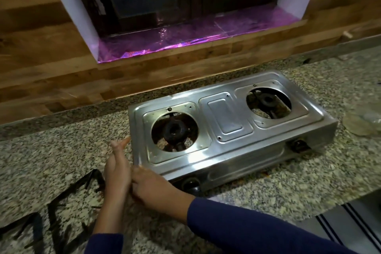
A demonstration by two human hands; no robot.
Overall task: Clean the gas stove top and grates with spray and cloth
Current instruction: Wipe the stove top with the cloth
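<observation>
A steel two-burner gas stove [228, 117] sits angled on the granite counter [309, 175], its grates off and both burner holes open. Black grates [68, 189] lie flat on the counter at the lower left. My left hand [117, 169] is upright by the stove's near left corner, fingers together and pointing up. My right hand [152, 187] presses against it from the right, close to the stove's front edge. Neither hand holds anything that I can see. No spray bottle or cloth is in view.
A wood-panelled wall with a window and a purple-lined sill [185, 35] rises behind the stove. A pale round object [360, 123] lies on the counter at the far right. The counter's front edge drops at the lower right.
</observation>
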